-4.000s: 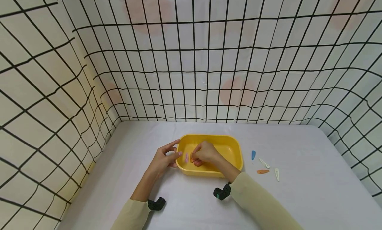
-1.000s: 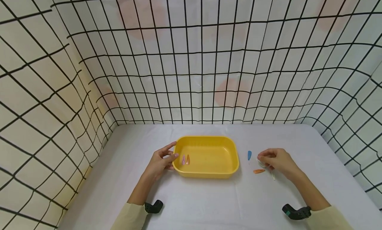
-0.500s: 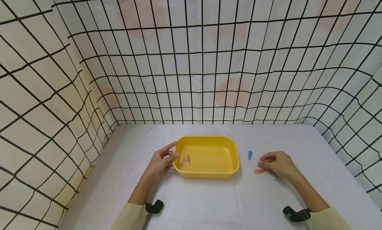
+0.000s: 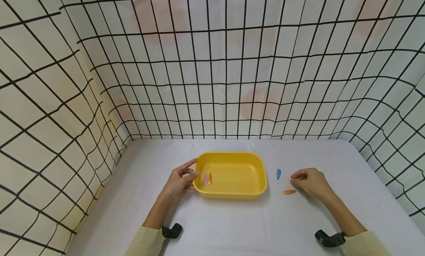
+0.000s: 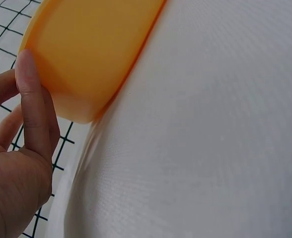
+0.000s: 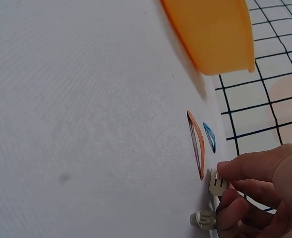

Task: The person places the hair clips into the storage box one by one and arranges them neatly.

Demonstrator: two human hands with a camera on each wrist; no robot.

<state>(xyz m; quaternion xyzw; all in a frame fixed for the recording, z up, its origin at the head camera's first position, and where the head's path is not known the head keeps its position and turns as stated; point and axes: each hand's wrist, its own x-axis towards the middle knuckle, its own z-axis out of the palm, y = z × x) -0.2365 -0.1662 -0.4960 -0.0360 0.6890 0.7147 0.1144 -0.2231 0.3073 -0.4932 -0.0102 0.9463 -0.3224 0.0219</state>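
A yellow plastic tray (image 4: 232, 195) stands on the table, its left end held by my left hand (image 4: 179, 180), thumb at the rim and fingers along the outside. Inside it, near that end, a pink snap hair clip (image 4: 205, 178) and an orange one (image 4: 210, 178) lie side by side. Right of the tray, my right hand (image 4: 310, 182) pinches a white snap hair clip (image 6: 218, 184) between thumb and finger, low over the table. A second white clip (image 6: 204, 219) is just below those fingers, partly hidden. A loose orange clip (image 4: 289, 192) and a blue clip (image 4: 279, 174) lie close by.
White cloth (image 4: 229, 226) covers the table. Black wire grid panels (image 4: 225, 82) stand behind it and on both sides, with pale sheeting behind them. Each wrist wears a black camera (image 4: 172, 231).
My right hand has left the tray, where the orange clip now lies beside the pink one, moved right and taken a white clip. My left hand has stayed at the tray's end.
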